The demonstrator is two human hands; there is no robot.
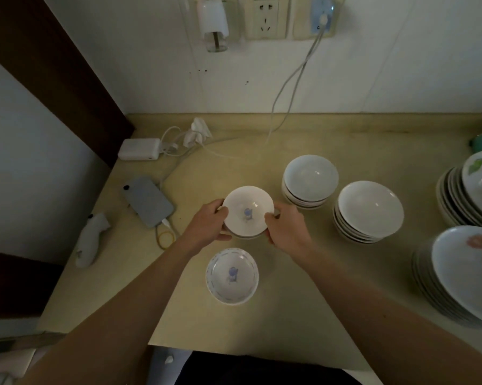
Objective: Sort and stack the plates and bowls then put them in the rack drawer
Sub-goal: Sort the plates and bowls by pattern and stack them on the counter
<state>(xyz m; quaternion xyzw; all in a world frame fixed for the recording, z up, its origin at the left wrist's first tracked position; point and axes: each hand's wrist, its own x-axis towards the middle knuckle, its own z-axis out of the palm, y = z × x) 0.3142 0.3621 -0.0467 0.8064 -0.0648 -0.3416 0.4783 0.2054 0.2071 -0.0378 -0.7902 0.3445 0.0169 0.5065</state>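
A head camera looks down on a yellowish table [289, 315] whose front edge lies closest to the viewer, with bare surface along it between the two forearms. Just beyond that edge, near centre, stands a small bowl with a blue-patterned rim [232, 276], free on all sides. Just past it, at 12 o'clock, the left hand [209, 225] and right hand [285, 232] grip a white bowl with a blue mark inside [248, 211] from opposite sides, fingers curled round its rim; another rim shows just beneath it, so it seems to sit on a short stack.

At 2 o'clock from the held bowl stand two stacks of plain white bowls: the nearer stack [369, 212] and the farther stack [309, 180], just beside each other, with a clear gap between them and the hands. At 3 to 4 o'clock, along the table's right side, two tilted piles of plates, a nearer pile [462, 276] and a farther pile [473, 190], run out of view.

At 9 to 10 o'clock lie a phone [148, 201] and a white charger block [139, 152] with cables, close to the left edge. The white wall behind carries a socket [265, 18].
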